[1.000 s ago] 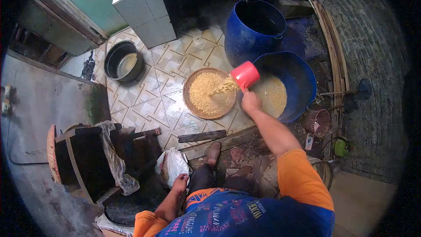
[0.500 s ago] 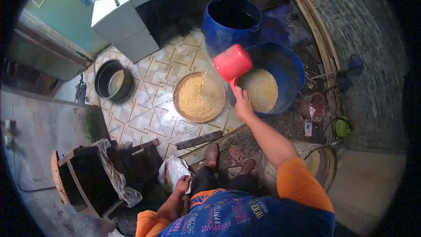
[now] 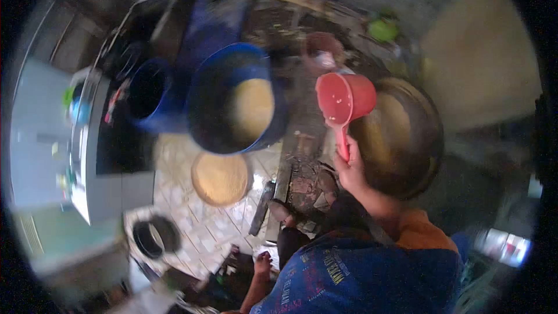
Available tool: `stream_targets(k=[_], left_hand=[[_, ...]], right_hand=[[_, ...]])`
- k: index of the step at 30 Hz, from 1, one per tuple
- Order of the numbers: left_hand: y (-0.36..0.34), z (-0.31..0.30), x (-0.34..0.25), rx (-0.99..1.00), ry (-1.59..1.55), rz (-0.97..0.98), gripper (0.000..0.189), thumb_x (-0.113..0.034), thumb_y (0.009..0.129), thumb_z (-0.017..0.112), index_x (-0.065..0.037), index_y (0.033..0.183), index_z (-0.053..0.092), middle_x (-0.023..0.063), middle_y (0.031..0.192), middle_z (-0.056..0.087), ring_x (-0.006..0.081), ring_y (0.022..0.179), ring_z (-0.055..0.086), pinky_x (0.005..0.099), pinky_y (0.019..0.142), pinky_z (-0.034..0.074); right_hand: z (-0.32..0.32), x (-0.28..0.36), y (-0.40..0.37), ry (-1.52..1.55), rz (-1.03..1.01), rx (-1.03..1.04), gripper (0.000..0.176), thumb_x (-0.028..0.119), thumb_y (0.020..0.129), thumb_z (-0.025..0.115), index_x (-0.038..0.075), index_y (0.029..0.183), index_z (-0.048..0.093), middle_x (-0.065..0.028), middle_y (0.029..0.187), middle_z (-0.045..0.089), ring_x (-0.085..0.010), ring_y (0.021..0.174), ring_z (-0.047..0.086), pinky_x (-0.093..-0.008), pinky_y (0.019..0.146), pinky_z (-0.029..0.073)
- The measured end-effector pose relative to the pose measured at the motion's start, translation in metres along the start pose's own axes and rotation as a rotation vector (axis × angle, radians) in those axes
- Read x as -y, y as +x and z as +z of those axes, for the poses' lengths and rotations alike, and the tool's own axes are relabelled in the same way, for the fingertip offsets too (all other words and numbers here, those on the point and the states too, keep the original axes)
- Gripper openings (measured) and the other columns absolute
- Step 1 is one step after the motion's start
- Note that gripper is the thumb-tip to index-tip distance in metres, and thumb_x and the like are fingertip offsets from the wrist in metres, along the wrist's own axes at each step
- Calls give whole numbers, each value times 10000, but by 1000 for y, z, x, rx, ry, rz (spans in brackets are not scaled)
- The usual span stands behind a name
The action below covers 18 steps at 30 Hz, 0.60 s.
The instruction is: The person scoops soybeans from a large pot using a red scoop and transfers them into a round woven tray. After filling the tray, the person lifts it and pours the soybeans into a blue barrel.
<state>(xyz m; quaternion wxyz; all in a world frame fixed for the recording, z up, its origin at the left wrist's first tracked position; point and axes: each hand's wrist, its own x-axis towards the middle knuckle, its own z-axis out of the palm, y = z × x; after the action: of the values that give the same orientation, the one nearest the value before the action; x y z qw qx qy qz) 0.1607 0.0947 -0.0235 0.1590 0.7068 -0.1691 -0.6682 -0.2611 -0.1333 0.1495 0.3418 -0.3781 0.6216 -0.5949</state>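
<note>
- Scoop up in the air, right of centre, pale bits clinging inside its red bowl, and the open mouth faces left!
- Right hand has it by the handle, fingers clamped round, the handle pointing down toward the near side.
- Behind that scoop sits a big round container on the right, blurred, something yellowish showing inside.
- Left hand is low on the near side, fingers curled; whether they close on anything, I cannot tell.
- Over to the left of the scoop, a blue tub with a pale mass in it.
- Just nearer than the tub, a round tray of pale grain rests on the tiled floor.
- Far left of the tub, a blue barrel; near left, a dark basin.
- And beyond the scoop, on the far side, a pinkish basket, smeared by blur.
</note>
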Motion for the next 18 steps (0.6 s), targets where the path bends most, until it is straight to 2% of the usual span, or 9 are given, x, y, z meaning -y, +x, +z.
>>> stream_targets(k=[2, 4, 6, 7, 9, 12, 13, 16, 18], left_hand=[[-20, 41, -52, 11, 161, -137, 320, -296, 809, 511, -71, 1033, 476, 17, 826, 509, 109, 699, 497, 268, 539, 401], [-7, 58, -61, 74, 199, -78, 354, -293, 808, 508, -49, 1060, 459, 27, 853, 513, 120, 729, 508, 274, 567, 411], [-1, 89, -86, 44, 337, -83, 373, -290, 814, 498, -30, 1075, 441, 38, 875, 512, 132, 756, 519, 280, 594, 420], [4, 101, -98, 113, 335, -48, 373, -288, 814, 499, -35, 1081, 436, 44, 889, 513, 142, 771, 522, 288, 606, 424], [0, 131, -119, 152, 383, 19, 362, -277, 814, 504, -63, 1097, 429, 49, 918, 518, 155, 790, 525, 281, 617, 424], [-21, 178, -152, 207, 367, 39, 329, -251, 823, 494, -88, 1102, 433, 47, 940, 517, 158, 755, 525, 269, 623, 425], [-7, 174, -142, 272, 56, 3, 298, -217, 830, 474, -89, 1097, 442, 20, 891, 522, 133, 696, 514, 251, 609, 422], [7, 171, -115, 208, 585, 148, 298, -200, 828, 465, -72, 1096, 445, 11, 839, 536, 127, 651, 503, 249, 603, 425], [5, 169, -104, 254, 315, -12, 292, -180, 824, 460, -52, 1086, 452, 18, 815, 555, 123, 665, 516, 242, 609, 434]], right_hand=[[-58, -25, 13, -39, 12, -260, 390, 23, 793, 459, 52, 1164, 344, 14, 876, 400, -52, 724, 378, -175, 647, 347], [-123, -93, 16, -129, 284, -455, 316, 62, 807, 470, 91, 1115, 403, 13, 787, 410, -68, 642, 401, -177, 536, 350], [-192, -248, 2, 573, 200, -745, 279, 115, 830, 440, 96, 1107, 419, -16, 816, 452, -108, 683, 441, -241, 571, 387], [-206, -243, 2, 576, 199, -778, 279, 115, 830, 440, 96, 1107, 419, -16, 816, 452, -108, 683, 441, -241, 571, 387], [-227, -234, 2, -428, 902, -749, 261, 103, 826, 415, 25, 1074, 434, -87, 964, 494, -162, 849, 463, -314, 739, 406], [-248, -259, 0, -545, 759, -734, 286, 125, 806, 420, 19, 1071, 436, -104, 909, 513, -207, 822, 488, -345, 728, 409], [-256, -272, 1, -628, 699, -746, 289, 126, 808, 414, 23, 1077, 435, -106, 917, 511, -208, 828, 487, -342, 727, 408], [-276, -308, 24, -902, 579, -801, 297, 128, 813, 398, 34, 1093, 430, -109, 941, 504, -213, 843, 484, -335, 726, 405], [-281, -332, 44, -1051, 518, -807, 303, 129, 817, 387, 42, 1104, 427, -112, 958, 500, -216, 854, 481, -331, 725, 402]])
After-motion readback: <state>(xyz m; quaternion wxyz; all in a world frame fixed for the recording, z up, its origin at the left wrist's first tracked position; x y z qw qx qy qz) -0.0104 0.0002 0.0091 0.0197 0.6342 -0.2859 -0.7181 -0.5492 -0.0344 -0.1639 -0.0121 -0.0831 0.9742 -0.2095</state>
